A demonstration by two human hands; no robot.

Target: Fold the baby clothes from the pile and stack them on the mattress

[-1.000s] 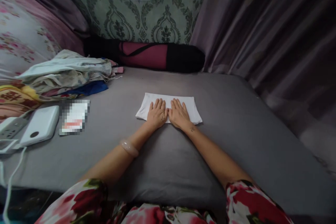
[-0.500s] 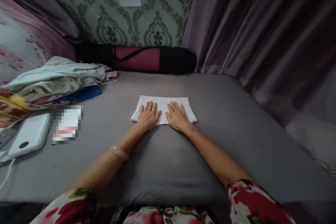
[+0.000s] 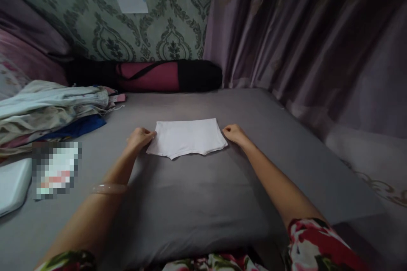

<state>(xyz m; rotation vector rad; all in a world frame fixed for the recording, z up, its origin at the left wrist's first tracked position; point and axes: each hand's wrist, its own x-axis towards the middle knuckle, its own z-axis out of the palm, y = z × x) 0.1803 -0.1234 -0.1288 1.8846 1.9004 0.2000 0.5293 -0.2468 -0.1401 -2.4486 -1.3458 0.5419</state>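
Note:
A small white garment [image 3: 189,137], shaped like shorts, lies flat on the grey sheet [image 3: 190,194], its straight edge away from me and its uneven edge toward me. My left hand [image 3: 140,137] pinches the garment's left side near the upper corner. At the right side, my right hand [image 3: 233,132] has its thumb and fingertips pressed together at the garment's edge. A pale bangle circles my left forearm.
On the left lie a heap of clothes [image 3: 54,106], a white device [image 3: 14,182] and a blurred-out item [image 3: 59,169]. A black and dark-pink roll-shaped bag [image 3: 152,77] rests along the patterned wall. Curtains [image 3: 286,29] hang at the right.
Both hands have left their flat position on the cloth and moved outward to its sides, fingers now closed. The garment's near edge looks less straight. The view has turned slightly right.

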